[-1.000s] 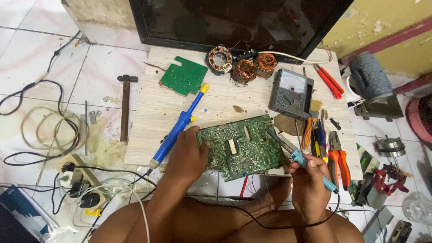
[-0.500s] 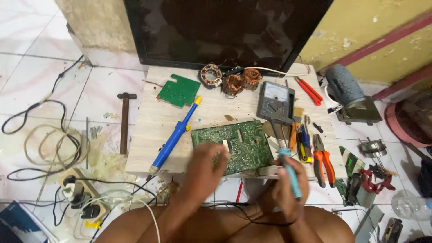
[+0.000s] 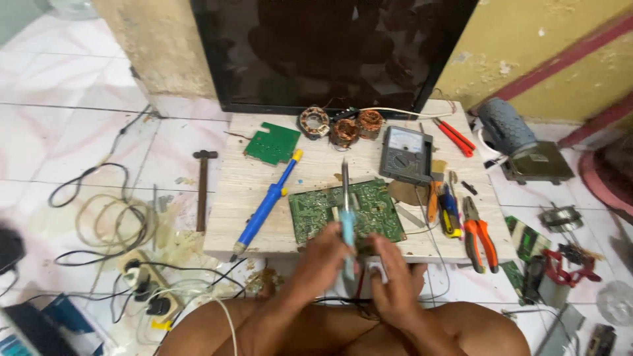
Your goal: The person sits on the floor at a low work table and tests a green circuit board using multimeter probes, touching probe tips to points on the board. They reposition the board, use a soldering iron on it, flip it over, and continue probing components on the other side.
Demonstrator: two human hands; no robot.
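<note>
We count two green circuit boards: a large one [image 3: 346, 212] near the front edge of the low pale table [image 3: 310, 175], and a small one [image 3: 271, 143] toward the back left. There are three copper-wound coils [image 3: 343, 125], one grey meter [image 3: 405, 153], one blue-and-yellow suction tool [image 3: 267, 204], and one hammer [image 3: 202, 188] on the floor tiles.

Both hands meet just in front of the large board. Our left hand [image 3: 320, 264] is wrapped around the light-blue handle of a soldering iron [image 3: 345, 214], which stands nearly upright with its dark tip above the board. Our right hand [image 3: 394, 283] is curled close beside it; it may also touch the handle, though blur hides this.

Open tabletop lies left of the large board; the right edge is crowded with pliers [image 3: 480, 232] and screwdrivers [image 3: 443, 201].
</note>
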